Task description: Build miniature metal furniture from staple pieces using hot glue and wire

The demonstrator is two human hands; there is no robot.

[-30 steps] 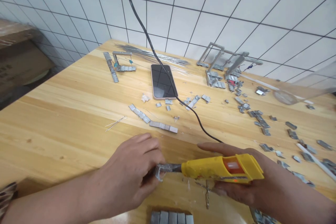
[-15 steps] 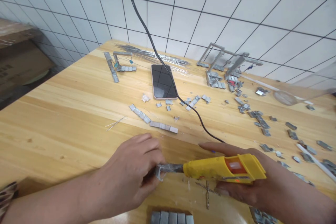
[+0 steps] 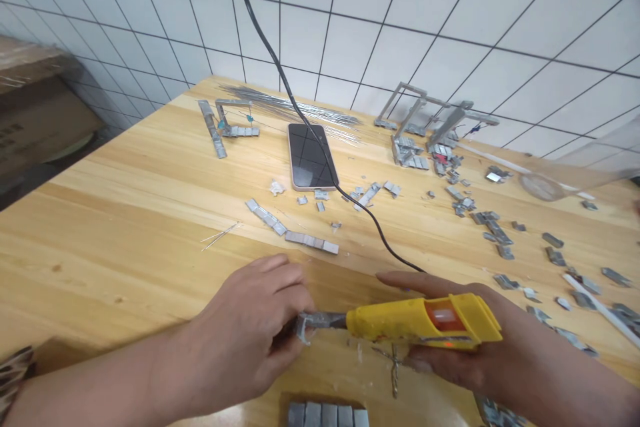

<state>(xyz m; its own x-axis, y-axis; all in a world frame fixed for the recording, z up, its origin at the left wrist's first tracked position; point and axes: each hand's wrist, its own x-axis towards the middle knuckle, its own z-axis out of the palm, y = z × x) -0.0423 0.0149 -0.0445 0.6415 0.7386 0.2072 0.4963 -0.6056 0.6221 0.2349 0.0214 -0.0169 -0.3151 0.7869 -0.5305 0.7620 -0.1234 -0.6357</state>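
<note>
My right hand [image 3: 465, 360] is wrapped round a yellow hot glue gun [image 3: 400, 323], which points left with a small orange light glowing on its side. Its dark nozzle meets a small grey metal piece [image 3: 303, 329], apparently a bit of staple strip, smeared with whitish glue. Pinched in the closed fingers of my left hand [image 3: 265, 327], that piece is mostly hidden. Below the gun shows a twisted wire stand [image 3: 395, 370]. Several grey staple strips [image 3: 327, 415] lie side by side at the bottom edge.
A black cord [image 3: 280, 67] runs across a phone [image 3: 311, 157] to my right hand. Small staple-strip frames [image 3: 237, 117] stand at the back left, taller ones [image 3: 415, 120] at the back right. Thin wires [image 3: 295, 107] lie near the tiled wall. Loose staple pieces [image 3: 495, 230] scatter rightward.
The glue gun and my right hand have shifted very slightly left, and the cord has moved a little with them. My left hand has stayed in place.
</note>
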